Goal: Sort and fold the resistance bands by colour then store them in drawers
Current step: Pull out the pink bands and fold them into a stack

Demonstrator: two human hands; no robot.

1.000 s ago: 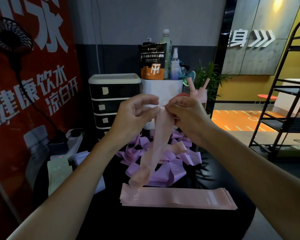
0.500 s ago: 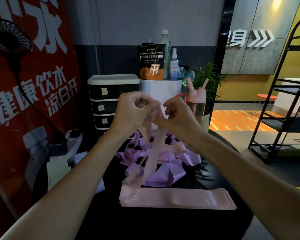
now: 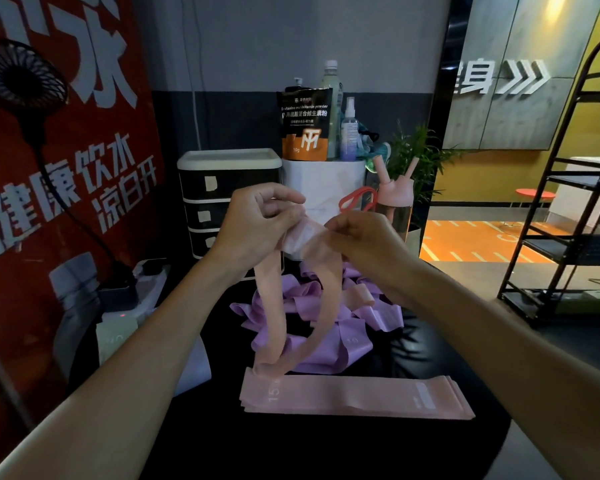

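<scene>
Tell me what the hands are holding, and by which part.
Left hand and right hand both pinch the pink band at its top; the loop hangs below.

Two hands (image 3: 257,230) (image 3: 364,244), one held pink band (image 3: 271,306), one drawer unit (image 3: 229,159)

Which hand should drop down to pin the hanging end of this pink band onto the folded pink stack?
Left, probably. The pink band hangs almost straight below the left hand, ending over the left end of the pink stack; the right hand is farther right, pinching the top.
</scene>
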